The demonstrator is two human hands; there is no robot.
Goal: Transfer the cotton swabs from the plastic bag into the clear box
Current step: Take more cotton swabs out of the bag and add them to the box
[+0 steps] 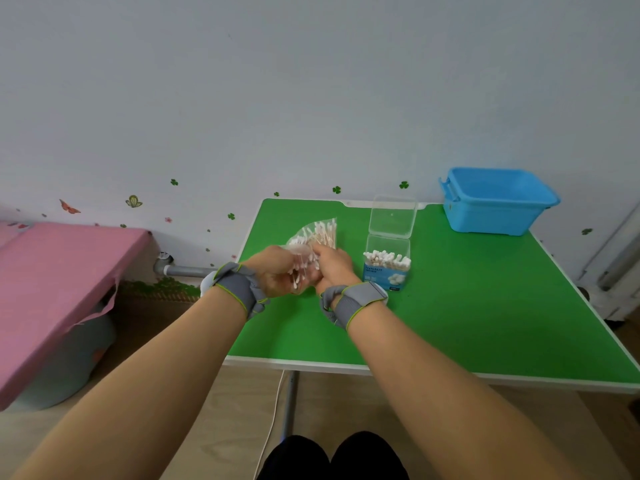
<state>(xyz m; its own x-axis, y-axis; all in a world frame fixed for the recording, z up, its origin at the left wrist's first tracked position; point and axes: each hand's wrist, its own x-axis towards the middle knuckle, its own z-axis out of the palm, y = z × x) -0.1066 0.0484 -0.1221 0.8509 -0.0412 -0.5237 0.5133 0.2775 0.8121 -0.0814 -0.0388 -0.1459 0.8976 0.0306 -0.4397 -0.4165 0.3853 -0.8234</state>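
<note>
Head view: both hands work just left of the clear box (388, 268). My left hand (273, 271) has its fingers curled round the near end of the plastic bag (317, 233), holding it off the green table (450, 306) so the far end fans up and away. My right hand (334, 268), between bag and box, curls its fingers onto the bag from the box side. Can't tell whether they pinch film or sticks; the back of the hand hides it. The lid (392, 216) stands open behind the box, so the mouth is free, and the box sits close for a short carry. Cotton swabs (323, 232) are in two lots: a batch in the bag, a row standing in the box. Counts: one bag, one box, one blue bin (498, 202) well right of the box, two hands. Swabs are too many to count.
</note>
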